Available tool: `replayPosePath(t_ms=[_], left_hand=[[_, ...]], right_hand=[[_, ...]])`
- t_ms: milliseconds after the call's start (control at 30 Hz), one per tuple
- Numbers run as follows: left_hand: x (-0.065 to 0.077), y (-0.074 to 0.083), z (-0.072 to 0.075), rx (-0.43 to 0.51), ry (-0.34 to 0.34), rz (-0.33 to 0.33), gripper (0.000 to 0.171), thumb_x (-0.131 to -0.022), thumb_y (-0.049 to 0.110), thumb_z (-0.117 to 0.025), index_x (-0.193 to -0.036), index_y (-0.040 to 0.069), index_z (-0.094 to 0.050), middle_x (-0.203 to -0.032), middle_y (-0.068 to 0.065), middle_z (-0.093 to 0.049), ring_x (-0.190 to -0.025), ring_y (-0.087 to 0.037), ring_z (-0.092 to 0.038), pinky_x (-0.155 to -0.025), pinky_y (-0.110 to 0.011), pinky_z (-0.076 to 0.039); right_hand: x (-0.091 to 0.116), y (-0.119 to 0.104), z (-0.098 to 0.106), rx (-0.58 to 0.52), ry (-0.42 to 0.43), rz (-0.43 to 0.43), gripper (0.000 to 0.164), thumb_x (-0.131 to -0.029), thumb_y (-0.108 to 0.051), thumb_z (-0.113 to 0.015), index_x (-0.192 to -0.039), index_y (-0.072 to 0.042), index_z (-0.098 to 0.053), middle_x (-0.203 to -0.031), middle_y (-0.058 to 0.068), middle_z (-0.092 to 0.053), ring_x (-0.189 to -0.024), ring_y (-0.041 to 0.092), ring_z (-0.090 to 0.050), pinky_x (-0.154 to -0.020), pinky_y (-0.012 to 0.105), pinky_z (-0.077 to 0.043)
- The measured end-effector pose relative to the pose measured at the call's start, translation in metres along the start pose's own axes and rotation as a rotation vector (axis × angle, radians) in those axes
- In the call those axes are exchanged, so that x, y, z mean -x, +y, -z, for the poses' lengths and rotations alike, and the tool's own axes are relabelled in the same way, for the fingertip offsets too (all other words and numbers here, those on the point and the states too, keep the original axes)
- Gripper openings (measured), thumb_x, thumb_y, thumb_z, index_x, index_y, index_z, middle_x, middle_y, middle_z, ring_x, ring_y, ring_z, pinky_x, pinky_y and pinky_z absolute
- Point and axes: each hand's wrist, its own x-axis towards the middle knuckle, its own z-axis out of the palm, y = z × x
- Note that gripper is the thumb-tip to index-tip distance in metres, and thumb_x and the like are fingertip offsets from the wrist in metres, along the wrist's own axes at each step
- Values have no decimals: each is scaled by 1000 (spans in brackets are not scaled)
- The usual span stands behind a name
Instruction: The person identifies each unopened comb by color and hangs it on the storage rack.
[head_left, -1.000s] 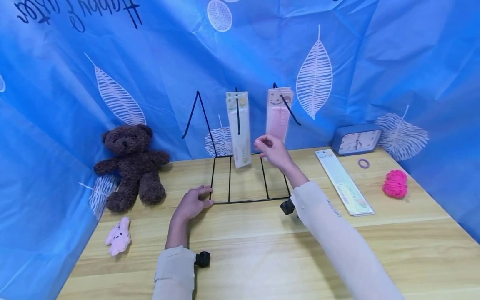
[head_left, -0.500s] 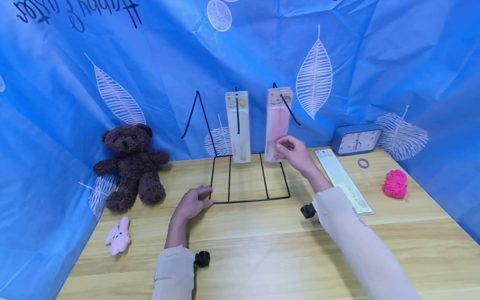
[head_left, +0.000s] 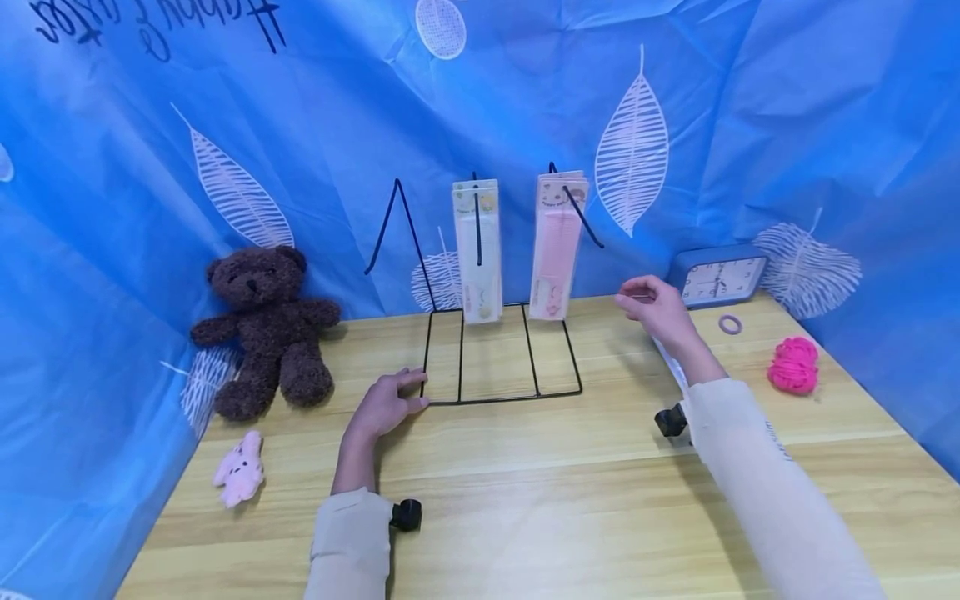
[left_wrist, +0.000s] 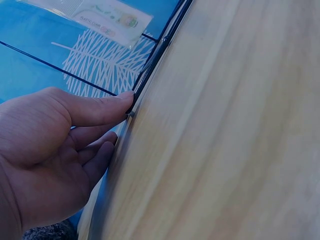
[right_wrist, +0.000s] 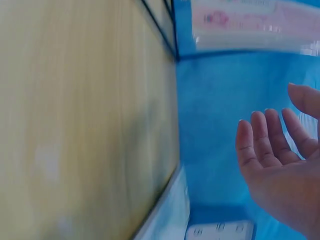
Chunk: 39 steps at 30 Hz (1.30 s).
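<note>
Thumb and forefinger of the left hand pinch the near-left corner of the wire rack, presumably to steady it. Beyond those fingers, hooks run through the tops of the pale packets and pink packets, which keeps them hanging. Empty, with loosely curved fingers and thumb apart, the right hand hovers right of the pink packets; a flat packet lies below its fingers. Print ahead of the left thumb seems to say "PLASTIC COMB"; far beyond both hands, upside-down backdrop lettering apparently includes "Happy"
</note>
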Motion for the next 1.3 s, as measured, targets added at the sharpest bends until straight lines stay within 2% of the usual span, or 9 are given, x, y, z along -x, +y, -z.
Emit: replayPosePath(t_ms=[300, 367, 500, 600, 733, 900, 967, 1133, 1300], left_hand=[[0, -1, 0, 37, -8, 15, 50, -98, 11, -68, -146, 4, -55, -160, -14, -38, -152, -35, -21, -121, -56, -19], [0, 0, 1, 38, -8, 16, 50, -98, 11, -68, -146, 4, -55, -160, -14, -38, -152, -35, -21, -121, -56, -19], [-1, 0, 2, 32, -11, 20, 50, -98, 11, -68, -146, 5, -55, -161, -13, -37, -152, -35, -20, -121, -56, -19], [-1, -1, 2, 24, -10, 25, 50, -98, 12, -68, -146, 6, -56, -161, -13, -37, -152, -36, -21, -120, -57, -19], [-1, -1, 1, 18, -7, 28, 50, -97, 12, -69, -145, 6, -56, -161, -13, -37, -152, -36, -21, -121, -57, -18], [-1, -1, 1, 18, 0, 26, 49, -97, 12, -69, -144, 5, -57, -160, -14, -37, -151, -36, -22, -121, -56, -18], [0, -2, 1, 19, 2, 21, 49, -97, 12, -69, -144, 4, -57, -160, -14, -38, -151, -37, -22, -121, -57, -18], [0, -2, 1, 27, -4, 15, 49, -97, 11, -69, -144, 3, -57, -160, -15, -38, -151, -38, -21, -121, -57, -18], [0, -1, 1, 35, -5, 28, 50, -97, 11, -70, -144, 5, -57, -160, -14, -37, -152, -36, -21, -121, -55, -18]], right_hand=[[1, 31, 43, 8, 29, -141, 53, -99, -34, -67, -133, 3, -50, -126, 13, -57, -97, 3, -58, -93, 29, -55], [2, 37, 52, 31, 22, -174, 57, -98, -37, -69, -135, 2, -50, -127, 13, -56, -102, 9, -59, -95, 31, -54], [7, 48, 66, 57, -49, -252, 69, -96, -39, -71, -142, 5, -44, -134, 18, -51, -116, 25, -54, -98, 37, -52], [10, 54, 73, 78, -101, -293, 73, -96, -37, -71, -145, 6, -40, -139, 22, -47, -119, 29, -52, -98, 38, -52], [11, 57, 78, 130, -120, -326, 75, -94, -38, -73, -146, 7, -41, -144, 25, -44, -118, 33, -52, -96, 39, -50], [10, 60, 80, 227, -173, -352, 78, -92, -35, -75, -146, 7, -40, -143, 28, -41, -118, 37, -45, -94, 41, -45], [10, 62, 79, 287, -190, -346, 78, -91, -35, -76, -146, 8, -40, -142, 30, -41, -119, 39, -44, -96, 44, -44], [11, 66, 79, 432, -202, -311, 82, -88, -36, -79, -142, 12, -40, -141, 41, -28, -121, 49, -40, -103, 58, -40], [12, 68, 82, 475, -209, -327, 83, -88, -35, -79, -141, 15, -40, -139, 45, -23, -119, 52, -38, -103, 62, -38]])
